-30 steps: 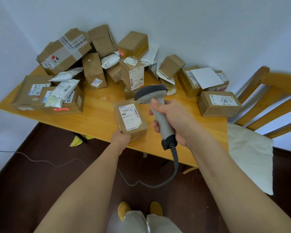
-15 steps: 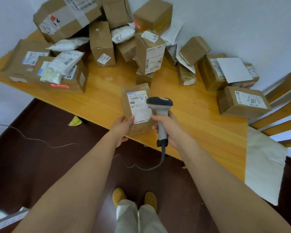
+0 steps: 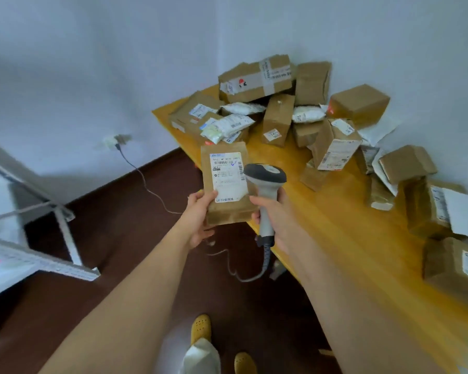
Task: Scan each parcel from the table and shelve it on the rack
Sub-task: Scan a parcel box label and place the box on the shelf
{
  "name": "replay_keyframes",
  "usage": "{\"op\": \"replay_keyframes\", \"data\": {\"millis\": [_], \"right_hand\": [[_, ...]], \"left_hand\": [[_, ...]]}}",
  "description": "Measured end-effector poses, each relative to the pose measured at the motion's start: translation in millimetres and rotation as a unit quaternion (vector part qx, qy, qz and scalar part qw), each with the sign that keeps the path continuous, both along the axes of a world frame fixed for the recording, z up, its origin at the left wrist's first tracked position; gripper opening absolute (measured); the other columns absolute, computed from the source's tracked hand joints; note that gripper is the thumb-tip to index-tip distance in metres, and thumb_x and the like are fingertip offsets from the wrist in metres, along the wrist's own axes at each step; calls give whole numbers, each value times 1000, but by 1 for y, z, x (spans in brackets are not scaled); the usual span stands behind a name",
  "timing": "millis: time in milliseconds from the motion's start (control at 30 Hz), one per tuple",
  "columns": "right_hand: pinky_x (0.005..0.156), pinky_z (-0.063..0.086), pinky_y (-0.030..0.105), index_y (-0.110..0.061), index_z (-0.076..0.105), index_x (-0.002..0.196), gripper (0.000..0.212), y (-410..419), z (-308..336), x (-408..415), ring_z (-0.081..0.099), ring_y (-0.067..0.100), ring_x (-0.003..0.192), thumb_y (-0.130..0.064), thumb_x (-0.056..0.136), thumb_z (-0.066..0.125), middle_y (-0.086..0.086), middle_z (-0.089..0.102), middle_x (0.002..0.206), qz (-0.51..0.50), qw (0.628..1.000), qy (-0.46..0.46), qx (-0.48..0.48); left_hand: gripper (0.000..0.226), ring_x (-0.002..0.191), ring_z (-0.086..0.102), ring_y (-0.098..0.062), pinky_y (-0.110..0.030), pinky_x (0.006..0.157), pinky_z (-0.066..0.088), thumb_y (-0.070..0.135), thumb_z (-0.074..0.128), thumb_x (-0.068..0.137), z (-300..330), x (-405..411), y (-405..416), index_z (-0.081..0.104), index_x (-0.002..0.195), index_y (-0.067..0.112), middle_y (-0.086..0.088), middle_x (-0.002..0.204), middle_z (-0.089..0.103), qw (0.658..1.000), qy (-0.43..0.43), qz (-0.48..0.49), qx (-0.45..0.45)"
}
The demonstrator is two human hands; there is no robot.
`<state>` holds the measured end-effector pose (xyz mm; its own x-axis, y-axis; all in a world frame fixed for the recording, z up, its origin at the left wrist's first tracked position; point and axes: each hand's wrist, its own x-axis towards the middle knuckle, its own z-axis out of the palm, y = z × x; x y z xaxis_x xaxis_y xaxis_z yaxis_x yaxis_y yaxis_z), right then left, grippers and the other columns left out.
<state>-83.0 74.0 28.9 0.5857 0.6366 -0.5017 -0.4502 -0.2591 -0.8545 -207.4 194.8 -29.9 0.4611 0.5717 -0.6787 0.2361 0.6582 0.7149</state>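
My left hand (image 3: 199, 220) grips the lower left corner of a small brown parcel (image 3: 224, 211) with a white barcode label, held up off the wooden table (image 3: 335, 211). My right hand (image 3: 276, 220) holds the handle of a grey barcode scanner (image 3: 266, 184), whose head sits right beside the label. Several more brown boxes and white padded bags (image 3: 295, 112) lie piled on the table toward the corner wall. A white metal rack (image 3: 38, 265) shows at the left edge, blurred.
The scanner's grey cable (image 3: 235, 271) loops down to the dark floor. Another wire runs from a wall socket (image 3: 114, 141) across the floor. Boxes (image 3: 451, 263) crowd the table's right side. My yellow shoes (image 3: 200, 326) are below.
The parcel has been lifted off the table and held up. The view has swung left, bringing the rack and wall socket into sight. The scanner stays beside the label.
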Motion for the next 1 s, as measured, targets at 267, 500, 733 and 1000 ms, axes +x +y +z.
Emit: {"op": "replay_keyframes", "data": {"millis": [267,500,733,1000], "right_hand": [[56,50,26,-21,53,122,38,78,63,-169,55,11,52,-3,90,64,-4,71,115,252,962,-24,98],[56,49,26,-21,56,103,25,112,92,-351,55,12,54,-3,89,65,1,70,96,402,905,-55,131],[56,48,25,-15,56,111,26,158,97,-547,57,6,49,-8,88,65,6,64,93,466,871,-73,137],[56,48,23,-19,55,101,19,194,117,-701,57,7,50,-10,88,64,0,63,85,533,833,-69,131]], "left_hand": [[62,104,65,-21,-39,82,57,50,73,75,78,-225,7,53,128,25,-5,119,67,949,-89,294,66],[31,93,63,-25,-45,97,51,38,64,87,111,-418,-5,63,113,21,-3,93,69,890,-66,436,112],[39,100,63,-27,-44,96,52,42,67,83,127,-620,-3,61,117,23,-8,111,66,845,-32,517,133],[41,108,58,-25,-39,87,51,46,63,85,144,-773,28,59,121,28,-6,118,61,790,-11,602,118]]}}
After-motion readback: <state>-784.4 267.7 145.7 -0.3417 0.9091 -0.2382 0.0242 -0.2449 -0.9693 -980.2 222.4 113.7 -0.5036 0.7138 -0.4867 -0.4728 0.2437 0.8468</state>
